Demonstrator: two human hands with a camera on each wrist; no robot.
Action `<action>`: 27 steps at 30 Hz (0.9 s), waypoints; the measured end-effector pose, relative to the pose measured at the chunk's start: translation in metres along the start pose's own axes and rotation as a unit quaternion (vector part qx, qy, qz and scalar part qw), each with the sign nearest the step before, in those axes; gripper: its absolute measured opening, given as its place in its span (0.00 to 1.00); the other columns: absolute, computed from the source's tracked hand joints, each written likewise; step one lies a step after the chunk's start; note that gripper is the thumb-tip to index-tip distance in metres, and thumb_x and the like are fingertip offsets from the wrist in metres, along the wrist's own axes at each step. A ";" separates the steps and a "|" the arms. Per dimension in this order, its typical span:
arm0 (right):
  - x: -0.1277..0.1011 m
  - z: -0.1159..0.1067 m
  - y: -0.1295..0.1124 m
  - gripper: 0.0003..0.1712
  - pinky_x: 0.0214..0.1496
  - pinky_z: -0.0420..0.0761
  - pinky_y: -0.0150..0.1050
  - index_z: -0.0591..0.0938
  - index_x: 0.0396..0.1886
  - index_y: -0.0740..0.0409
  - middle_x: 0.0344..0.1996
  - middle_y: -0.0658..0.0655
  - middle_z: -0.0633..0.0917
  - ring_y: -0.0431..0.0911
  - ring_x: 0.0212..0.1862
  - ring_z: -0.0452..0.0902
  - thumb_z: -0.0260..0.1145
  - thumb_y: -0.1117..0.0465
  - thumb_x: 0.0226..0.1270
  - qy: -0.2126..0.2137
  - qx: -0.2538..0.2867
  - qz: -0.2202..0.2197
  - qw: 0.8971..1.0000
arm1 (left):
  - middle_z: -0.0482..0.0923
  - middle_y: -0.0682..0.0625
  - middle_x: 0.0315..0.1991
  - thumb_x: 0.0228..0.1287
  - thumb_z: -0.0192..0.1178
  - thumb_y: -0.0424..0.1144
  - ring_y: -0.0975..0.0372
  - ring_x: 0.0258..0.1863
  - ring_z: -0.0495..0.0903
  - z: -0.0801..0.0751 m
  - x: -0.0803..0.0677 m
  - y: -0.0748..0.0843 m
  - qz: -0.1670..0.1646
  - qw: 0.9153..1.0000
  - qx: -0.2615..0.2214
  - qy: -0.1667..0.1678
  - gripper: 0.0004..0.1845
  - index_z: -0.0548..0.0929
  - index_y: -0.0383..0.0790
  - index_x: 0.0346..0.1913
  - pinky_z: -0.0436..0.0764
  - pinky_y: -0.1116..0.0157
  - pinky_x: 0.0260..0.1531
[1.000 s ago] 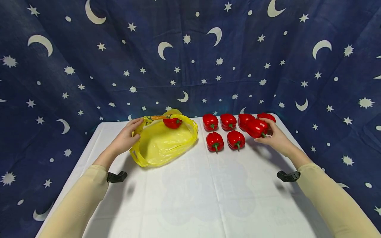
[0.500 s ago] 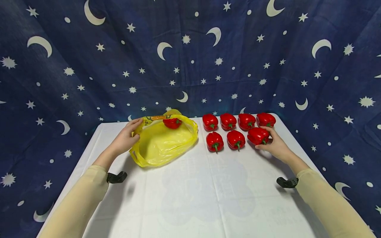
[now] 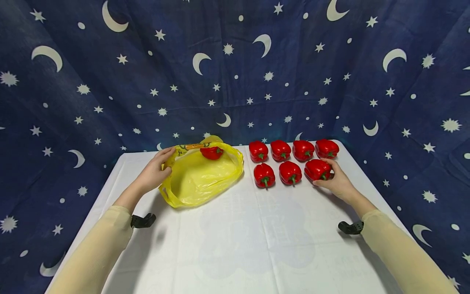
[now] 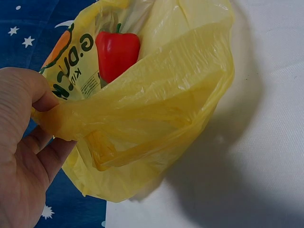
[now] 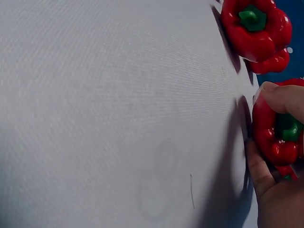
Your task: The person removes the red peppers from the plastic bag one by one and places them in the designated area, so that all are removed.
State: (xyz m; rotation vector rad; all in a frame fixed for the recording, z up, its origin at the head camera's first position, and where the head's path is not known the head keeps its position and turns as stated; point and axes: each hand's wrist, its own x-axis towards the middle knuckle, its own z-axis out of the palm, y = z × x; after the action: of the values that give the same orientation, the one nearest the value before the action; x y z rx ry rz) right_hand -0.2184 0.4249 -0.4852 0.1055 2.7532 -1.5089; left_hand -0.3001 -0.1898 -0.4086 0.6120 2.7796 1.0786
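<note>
My left hand (image 3: 152, 175) pinches the rim of a yellow plastic bag (image 3: 202, 185) at its left side, and the bag's mouth gapes toward me. Inside the bag lies one red bell pepper (image 4: 118, 54), its green stem showing in the left wrist view. At the right end of the front row, my right hand (image 3: 341, 185) grips a red bell pepper (image 3: 316, 169) from its right side. In the right wrist view the thumb lies across this pepper and other fingers are below it. The pepper appears to rest on the table; its far side is hidden.
Two more red bell peppers, a middle one (image 3: 290, 172) and a left one (image 3: 264, 175), complete the front row. Several others, such as the rightmost one (image 3: 327, 148), line the table's back edge. A white cloth covers the table (image 3: 235, 245); a dark blue star-patterned curtain (image 3: 235, 61) hangs behind.
My right hand has brought its pepper down and toward me, from in front of the back row to the right end of the front row. The left hand and bag have stayed put.
</note>
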 end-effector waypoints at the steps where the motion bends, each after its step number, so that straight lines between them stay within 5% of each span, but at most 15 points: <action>1: 0.000 0.000 0.001 0.60 0.67 0.66 0.70 0.50 0.82 0.56 0.75 0.73 0.55 0.71 0.70 0.57 0.78 0.57 0.60 0.001 -0.004 0.003 1.000 | 0.49 0.45 0.81 0.70 0.52 0.28 0.46 0.76 0.58 0.000 0.000 0.000 0.000 1.000 0.000 -0.001 0.39 0.54 0.40 0.82 0.63 0.44 0.71; 27: 0.011 0.010 0.002 0.60 0.71 0.59 0.70 0.48 0.81 0.61 0.76 0.73 0.56 0.71 0.75 0.50 0.78 0.58 0.61 0.022 -0.020 -0.006 1.000 | 0.47 0.43 0.82 0.71 0.52 0.28 0.43 0.76 0.57 0.001 0.002 0.002 -0.003 1.000 0.009 -0.002 0.39 0.53 0.40 0.82 0.63 0.42 0.70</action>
State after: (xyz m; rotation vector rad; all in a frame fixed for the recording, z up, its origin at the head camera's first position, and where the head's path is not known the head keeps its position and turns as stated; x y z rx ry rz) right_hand -0.2294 0.4184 -0.4922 0.1245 2.8209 -1.4725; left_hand -0.3009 -0.1875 -0.4078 0.6067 2.7889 1.0514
